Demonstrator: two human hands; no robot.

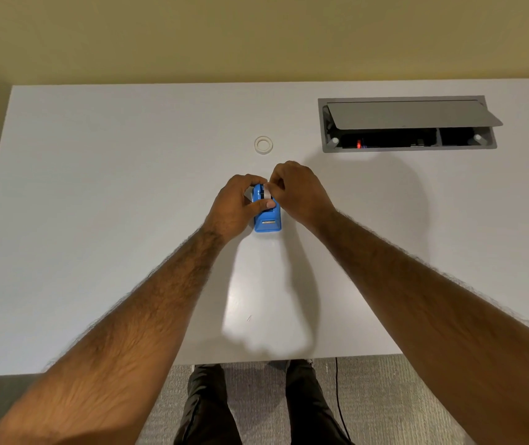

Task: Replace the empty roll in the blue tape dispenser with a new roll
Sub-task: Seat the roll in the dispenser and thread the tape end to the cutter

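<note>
A small blue tape dispenser (267, 220) stands on the white table (96, 220), its cutter end toward me. My left hand (237, 207) grips its left side, thumb laid across the top. My right hand (298, 191) pinches a whitish roll (267, 191) seated in the dispenser's slot; most of that roll is hidden by my fingers. A second pale tape roll (263, 145) lies flat on the table beyond the dispenser, apart from both hands.
A grey cable box (407, 123) with its lid propped open is set into the table at the back right. The table's near edge runs just above my legs, and a black cable (340, 406) hangs to the carpet. A yellow wall stands behind.
</note>
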